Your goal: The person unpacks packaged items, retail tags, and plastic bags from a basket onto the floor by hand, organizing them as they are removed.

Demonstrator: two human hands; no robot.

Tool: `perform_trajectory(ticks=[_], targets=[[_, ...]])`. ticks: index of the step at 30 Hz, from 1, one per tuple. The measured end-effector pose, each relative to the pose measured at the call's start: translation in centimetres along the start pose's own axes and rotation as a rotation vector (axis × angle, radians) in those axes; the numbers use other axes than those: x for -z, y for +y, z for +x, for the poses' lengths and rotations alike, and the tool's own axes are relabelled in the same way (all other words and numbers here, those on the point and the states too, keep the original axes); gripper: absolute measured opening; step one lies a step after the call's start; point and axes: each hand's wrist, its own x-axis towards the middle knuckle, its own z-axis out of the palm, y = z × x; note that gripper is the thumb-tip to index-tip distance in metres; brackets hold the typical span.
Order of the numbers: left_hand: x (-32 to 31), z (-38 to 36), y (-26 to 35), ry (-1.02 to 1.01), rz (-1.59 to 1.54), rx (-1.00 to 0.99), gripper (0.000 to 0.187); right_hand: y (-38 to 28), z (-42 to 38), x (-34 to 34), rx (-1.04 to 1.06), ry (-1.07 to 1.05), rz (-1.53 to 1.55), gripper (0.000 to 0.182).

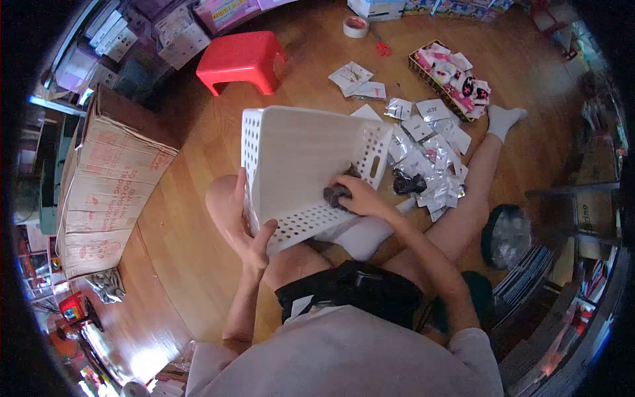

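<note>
A white plastic basket (304, 159) with perforated sides is tilted above my lap. My left hand (253, 237) grips its left end, thumb on the near side. Inside the basket, my right hand (360, 197) has its fingers closed on a dark cloth-like bundle (337, 195) at the right, near the perforated wall. Whether the bundle is one piece or several, I cannot make out. To the right of the basket, many silvery flat packets (436, 155) are spread over the floor between my legs. Another dark bundle (409, 182) lies on them.
A red stool (241, 56) and a large cardboard box (109, 192) stand to the left. Further off are a tape roll (356, 26), red scissors (383, 48) and a wicker basket (430, 78) of pink and white items. A dark green round container (506, 236) sits at the right.
</note>
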Motion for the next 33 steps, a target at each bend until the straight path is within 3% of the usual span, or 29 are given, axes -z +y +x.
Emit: perform_trajectory(ticks=[1, 4, 7, 10, 11, 14, 16, 19, 22, 25, 28, 31, 33], targets=[[-0.1, 0.2, 0.2, 0.004, 0.036, -0.042, 0.084, 0.4, 0.7, -0.5, 0.067, -0.008, 0.278, 0.038], [0.1, 0.5, -0.6, 0.032, 0.129, -0.069, 0.082, -1.9, 1.5, -1.3, 0.192, -0.066, 0.391, 0.038], [0.2, 0.6, -1.6, 0.1, 0.109, -0.062, 0.08, -6.6, 0.7, -2.5, 0.368, 0.074, 0.207, 0.035], [0.4, 0.6, -2.0, 0.201, 0.124, -0.116, 0.079, -7.9, 0.0, -3.3, 0.449, 0.028, 0.362, 0.031], [0.8, 0.7, -2.5, 0.227, 0.123, -0.147, 0.079, -7.8, -0.2, -3.5, 0.394, -0.126, 0.576, 0.029], [2.4, 1.4, -2.7, 0.382, 0.165, -0.173, 0.078, -5.9, -2.1, -1.8, 0.086, -0.131, -0.013, 0.03], [3.8, 1.5, -2.5, 0.441, 0.235, -0.164, 0.077, -2.9, -2.8, -1.1, -0.03, 0.056, -0.187, 0.033], [4.6, 1.5, -2.2, 0.529, 0.222, -0.08, 0.075, -1.2, -4.1, 0.5, -0.126, 0.107, -0.132, 0.042], [4.1, 1.3, -2.0, 0.583, 0.196, -0.037, 0.074, -0.4, -3.9, -2.6, 0.221, 0.14, -0.255, 0.054], [3.6, 1.0, -2.5, 0.617, 0.206, -0.017, 0.073, -2.9, -4.1, -6.1, 0.083, -0.142, -0.089, 0.054], [4.4, 1.2, -1.9, 0.589, 0.151, -0.025, 0.074, -4.1, -3.7, -5.9, 0.023, -0.178, -0.312, 0.057], [4.9, 1.5, -1.1, 0.58, 0.124, -0.012, 0.074, 0.5, -2.9, -7.0, -0.203, -0.092, -0.35, 0.049], [5.1, 1.4, -0.9, 0.563, 0.1, -0.008, 0.074, 1.8, -3.2, -5.5, -0.219, -0.056, -0.405, 0.043]])
